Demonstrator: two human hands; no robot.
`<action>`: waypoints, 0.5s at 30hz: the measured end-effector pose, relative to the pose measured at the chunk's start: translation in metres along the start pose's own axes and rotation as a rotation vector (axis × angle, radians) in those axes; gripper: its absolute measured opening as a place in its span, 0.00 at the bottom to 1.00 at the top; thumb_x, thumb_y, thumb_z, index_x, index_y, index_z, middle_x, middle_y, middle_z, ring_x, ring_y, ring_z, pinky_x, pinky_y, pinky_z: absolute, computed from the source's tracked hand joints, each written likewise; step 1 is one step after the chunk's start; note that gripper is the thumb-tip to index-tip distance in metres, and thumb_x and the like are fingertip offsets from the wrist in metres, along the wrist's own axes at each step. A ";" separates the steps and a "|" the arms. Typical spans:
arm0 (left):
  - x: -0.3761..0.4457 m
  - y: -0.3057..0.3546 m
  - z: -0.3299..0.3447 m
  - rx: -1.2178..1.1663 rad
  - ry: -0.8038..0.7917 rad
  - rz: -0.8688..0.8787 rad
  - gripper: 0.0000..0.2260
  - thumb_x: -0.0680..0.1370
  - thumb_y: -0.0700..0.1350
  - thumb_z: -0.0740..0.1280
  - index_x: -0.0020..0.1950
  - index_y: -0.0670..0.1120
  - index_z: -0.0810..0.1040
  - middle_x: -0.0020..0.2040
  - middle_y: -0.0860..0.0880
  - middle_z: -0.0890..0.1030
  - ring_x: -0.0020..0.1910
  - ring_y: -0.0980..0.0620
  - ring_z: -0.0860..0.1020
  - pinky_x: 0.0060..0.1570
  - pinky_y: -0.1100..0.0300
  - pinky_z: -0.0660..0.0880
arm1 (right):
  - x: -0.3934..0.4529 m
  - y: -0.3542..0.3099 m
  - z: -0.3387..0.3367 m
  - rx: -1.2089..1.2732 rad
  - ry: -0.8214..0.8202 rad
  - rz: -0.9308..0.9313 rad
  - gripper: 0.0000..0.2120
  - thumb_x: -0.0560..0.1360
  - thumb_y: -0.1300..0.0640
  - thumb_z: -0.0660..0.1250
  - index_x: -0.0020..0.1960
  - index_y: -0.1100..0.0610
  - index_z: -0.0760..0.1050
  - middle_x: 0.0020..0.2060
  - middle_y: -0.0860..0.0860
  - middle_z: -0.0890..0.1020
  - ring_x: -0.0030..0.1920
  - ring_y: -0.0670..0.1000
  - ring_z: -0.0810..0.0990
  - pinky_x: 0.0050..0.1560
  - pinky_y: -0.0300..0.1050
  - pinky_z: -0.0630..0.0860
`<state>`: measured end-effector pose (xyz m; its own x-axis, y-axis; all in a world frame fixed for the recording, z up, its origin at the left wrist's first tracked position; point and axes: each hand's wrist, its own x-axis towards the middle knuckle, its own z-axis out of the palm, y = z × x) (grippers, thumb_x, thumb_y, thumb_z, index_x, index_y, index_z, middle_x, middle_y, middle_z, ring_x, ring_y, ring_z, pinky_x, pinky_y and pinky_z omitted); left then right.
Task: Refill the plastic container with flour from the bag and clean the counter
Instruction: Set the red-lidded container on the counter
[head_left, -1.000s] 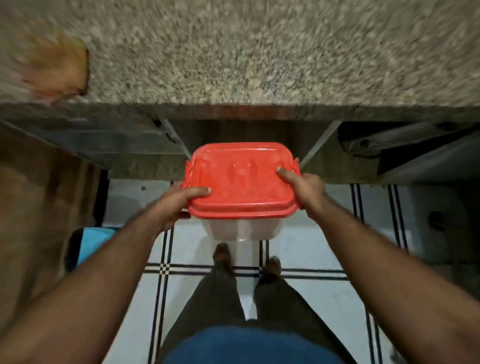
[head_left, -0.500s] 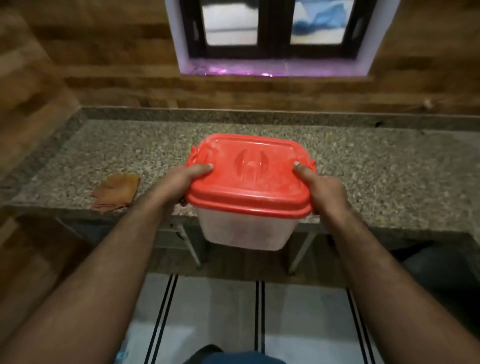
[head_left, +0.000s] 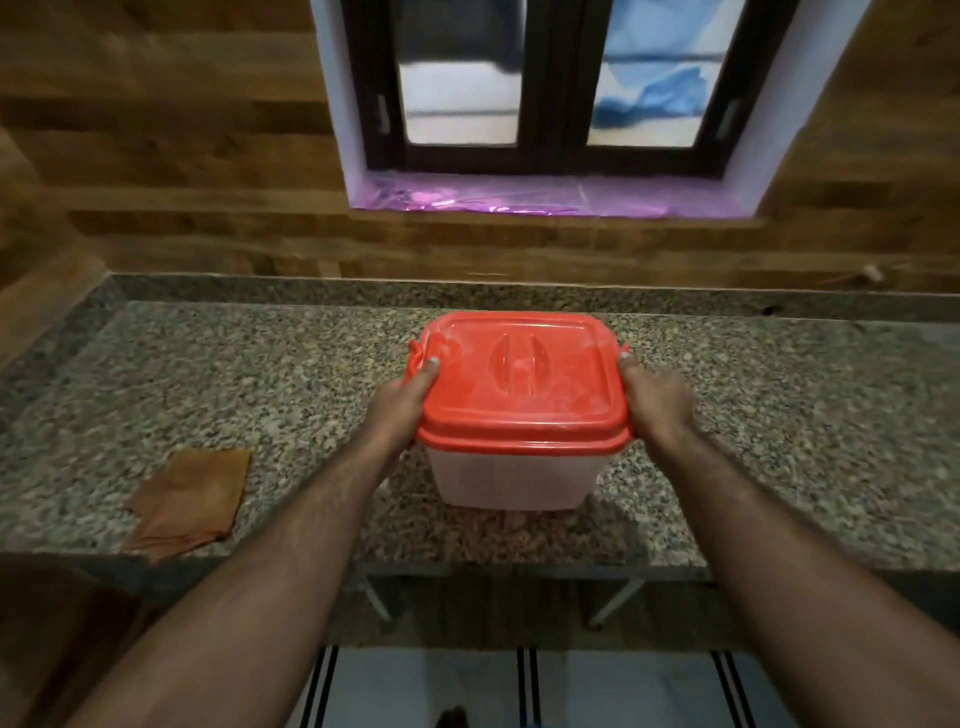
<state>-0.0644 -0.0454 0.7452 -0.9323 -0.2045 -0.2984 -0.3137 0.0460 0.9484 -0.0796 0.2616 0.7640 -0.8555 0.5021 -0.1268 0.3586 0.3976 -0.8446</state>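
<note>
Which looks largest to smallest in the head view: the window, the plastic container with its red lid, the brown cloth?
1. Window, though it is cut off at the top.
2. Plastic container with its red lid; it is nearer the camera, so its real size against the window is unsure.
3. Brown cloth, clearly smallest.

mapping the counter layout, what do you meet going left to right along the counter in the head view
brown cloth → left hand → red-lidded plastic container → right hand, all over the granite counter.
</note>
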 end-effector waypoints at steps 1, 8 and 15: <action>0.011 -0.001 -0.001 0.028 0.006 0.015 0.22 0.84 0.63 0.66 0.58 0.45 0.88 0.49 0.48 0.91 0.46 0.50 0.89 0.44 0.57 0.83 | 0.007 0.000 0.008 -0.016 -0.001 0.009 0.29 0.83 0.36 0.64 0.45 0.62 0.84 0.41 0.58 0.83 0.40 0.58 0.80 0.36 0.44 0.67; 0.048 -0.002 -0.005 0.124 0.044 0.019 0.27 0.86 0.64 0.59 0.55 0.45 0.89 0.46 0.48 0.91 0.48 0.45 0.89 0.50 0.48 0.84 | 0.029 -0.007 0.023 -0.075 -0.045 0.049 0.27 0.84 0.38 0.63 0.43 0.61 0.83 0.31 0.49 0.79 0.30 0.47 0.76 0.29 0.38 0.67; 0.042 0.000 -0.005 0.140 0.153 0.016 0.25 0.88 0.59 0.59 0.45 0.45 0.86 0.36 0.49 0.87 0.34 0.49 0.85 0.31 0.61 0.76 | 0.041 0.005 0.020 0.080 -0.127 0.081 0.30 0.85 0.39 0.62 0.48 0.66 0.83 0.42 0.62 0.88 0.36 0.55 0.84 0.39 0.55 0.87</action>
<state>-0.1031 -0.0591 0.7335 -0.9025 -0.3485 -0.2531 -0.3306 0.1838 0.9257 -0.1203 0.2689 0.7445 -0.8671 0.4270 -0.2567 0.4018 0.2948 -0.8670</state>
